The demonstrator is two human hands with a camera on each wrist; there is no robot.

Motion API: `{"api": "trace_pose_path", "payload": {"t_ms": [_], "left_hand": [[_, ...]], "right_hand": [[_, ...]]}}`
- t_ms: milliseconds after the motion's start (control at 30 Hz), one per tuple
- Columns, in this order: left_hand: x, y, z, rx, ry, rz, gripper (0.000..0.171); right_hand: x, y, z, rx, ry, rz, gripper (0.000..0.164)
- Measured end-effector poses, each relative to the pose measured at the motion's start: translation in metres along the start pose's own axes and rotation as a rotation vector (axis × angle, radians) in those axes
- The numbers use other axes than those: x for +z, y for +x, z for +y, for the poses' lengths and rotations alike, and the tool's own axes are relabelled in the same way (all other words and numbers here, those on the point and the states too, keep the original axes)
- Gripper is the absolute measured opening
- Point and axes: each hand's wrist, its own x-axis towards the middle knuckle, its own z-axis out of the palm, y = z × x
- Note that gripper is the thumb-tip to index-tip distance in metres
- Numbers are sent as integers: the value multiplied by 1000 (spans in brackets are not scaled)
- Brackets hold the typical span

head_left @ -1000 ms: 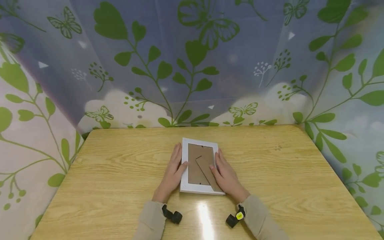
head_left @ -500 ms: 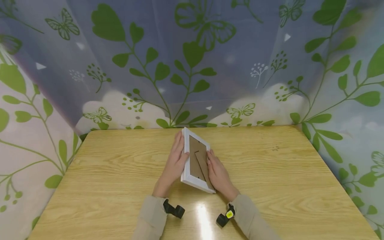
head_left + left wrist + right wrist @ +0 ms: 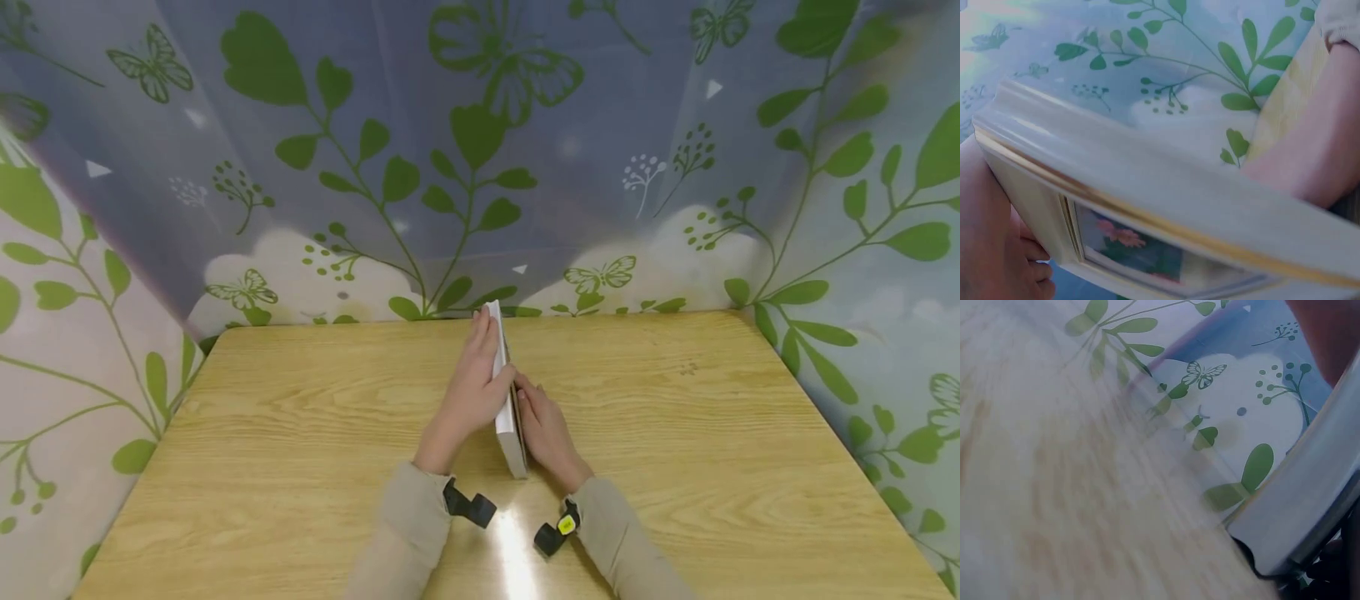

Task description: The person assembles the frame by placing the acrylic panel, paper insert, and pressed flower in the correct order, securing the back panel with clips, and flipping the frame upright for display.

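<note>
A white picture frame (image 3: 510, 433) is turned almost on edge between the two hands in the head view. On its left side the left hand (image 3: 474, 385) grips it, fingers along the face and thumb over the upper edge. The right hand (image 3: 546, 425) holds it from the right, at the brown backing. Gold trim and a picture of pink flowers show on the front of the picture frame (image 3: 1141, 187) in the left wrist view. The right wrist view catches only a corner of the picture frame (image 3: 1297, 512), with dark fingers partly hidden beneath it.
The wooden table (image 3: 300, 433) has a light grain and a bright reflection near the front. Behind it and at both sides hangs cloth (image 3: 360, 167) printed with green leaves and butterflies. Both wrists wear black camera mounts (image 3: 471, 507).
The hands have turned the picture frame from lying back-up to standing nearly on edge. Its backing and easel leg now face right, mostly out of sight. The left hand has moved right.
</note>
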Motion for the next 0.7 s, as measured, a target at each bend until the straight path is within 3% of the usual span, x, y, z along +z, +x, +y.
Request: {"api": "trace_pose_path", "payload": {"t_ms": [233, 367, 533, 700], "left_hand": [[7, 4, 9, -13, 24, -25, 71], [8, 4, 7, -19, 29, -18, 71], [9, 4, 5, -2, 53, -8, 66], [9, 3, 4, -2, 90, -3, 61]], "right_hand": [[-2, -1, -1, 31, 30, -27, 42], [-1, -1, -1, 72, 64, 4, 40], [-5, 0, -6, 171, 271, 37, 44], [-11, 4, -20, 159, 443, 5, 50]]}}
